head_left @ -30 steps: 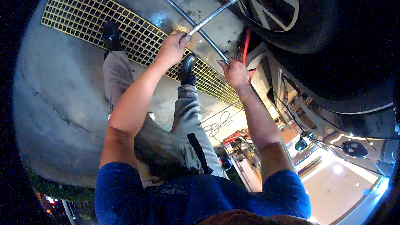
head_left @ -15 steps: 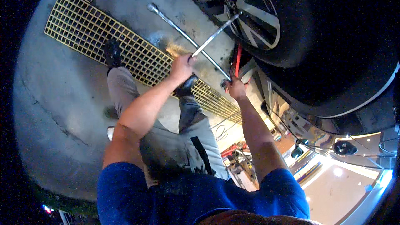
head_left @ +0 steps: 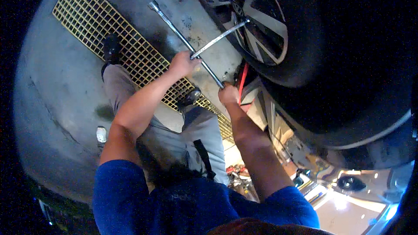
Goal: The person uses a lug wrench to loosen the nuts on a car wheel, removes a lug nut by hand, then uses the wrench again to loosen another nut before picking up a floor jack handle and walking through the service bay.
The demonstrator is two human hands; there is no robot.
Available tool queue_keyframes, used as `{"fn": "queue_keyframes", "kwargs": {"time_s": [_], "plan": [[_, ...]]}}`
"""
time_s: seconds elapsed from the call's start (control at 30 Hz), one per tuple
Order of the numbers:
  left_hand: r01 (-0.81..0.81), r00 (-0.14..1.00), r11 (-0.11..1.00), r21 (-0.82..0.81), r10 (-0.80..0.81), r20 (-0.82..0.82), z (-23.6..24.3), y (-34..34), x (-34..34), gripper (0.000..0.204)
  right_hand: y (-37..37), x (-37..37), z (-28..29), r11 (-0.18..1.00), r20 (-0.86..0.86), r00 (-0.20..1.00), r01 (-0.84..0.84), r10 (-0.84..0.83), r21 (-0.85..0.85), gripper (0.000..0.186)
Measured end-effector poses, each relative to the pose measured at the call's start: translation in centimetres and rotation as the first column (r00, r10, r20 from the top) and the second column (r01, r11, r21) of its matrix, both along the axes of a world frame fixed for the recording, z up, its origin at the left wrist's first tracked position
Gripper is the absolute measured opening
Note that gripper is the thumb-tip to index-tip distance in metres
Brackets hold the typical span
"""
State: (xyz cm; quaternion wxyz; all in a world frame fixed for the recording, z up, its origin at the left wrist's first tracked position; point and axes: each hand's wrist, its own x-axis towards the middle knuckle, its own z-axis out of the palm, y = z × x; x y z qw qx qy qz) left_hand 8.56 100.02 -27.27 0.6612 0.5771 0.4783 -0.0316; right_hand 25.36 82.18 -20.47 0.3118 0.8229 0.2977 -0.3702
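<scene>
A chrome four-way lug wrench (head_left: 178,34) spans the space between me and a car wheel (head_left: 266,21) with dark and silver spokes. One arm of the wrench reaches to the wheel's hub area, its tip near the lug nuts; whether it sits on a nut I cannot tell. My left hand (head_left: 183,64) is closed round the wrench near its crossing. Lower right, my right hand (head_left: 229,94) grips the near end of the long bar. The opposite end, with its socket, points up and left over the floor.
A yellow floor grating (head_left: 143,58) runs diagonally under my feet. Beside the tire, a red bar (head_left: 243,80) slants up from the floor. Tools and clutter (head_left: 241,176) lie behind my right arm. A white object (head_left: 101,134) rests on the concrete at left.
Both hands have shifted left in the picture with the wrench, the right hand most. The wheel appears slightly lower as the view moves.
</scene>
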Motion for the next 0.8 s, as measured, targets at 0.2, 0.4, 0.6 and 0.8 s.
{"fn": "queue_keyframes", "kwargs": {"time_s": [0.2, 0.4, 0.6, 0.8], "plan": [[0.084, 0.968, 0.991, 0.105, -0.056, -0.244, 3.0, 0.2, 0.9, 0.039, -0.1, 0.2, -1.9, 0.983, -0.06, 0.996, -0.049, 0.061, 0.179, 0.026], [0.048, 0.987, 0.994, 0.101, -0.032, -0.156, 3.2, -0.4, -2.2, 0.035, -1.8, -1.4, -0.6, 0.984, -0.134, 0.991, 0.0, 0.025, 0.179, 0.024], [0.015, 0.975, 0.995, 0.101, 0.008, -0.222, 0.6, 3.4, -4.4, 0.038, 4.7, -2.9, -1.1, 0.97, -0.211, 0.968, -0.09, 0.139, 0.227, 0.018], [0.003, 0.985, 0.992, 0.122, 0.018, -0.171, -0.5, 6.6, -2.1, 0.039, 6.1, -0.8, -1.9, 0.957, -0.194, 0.972, -0.077, 0.135, 0.28, 0.017]]}}
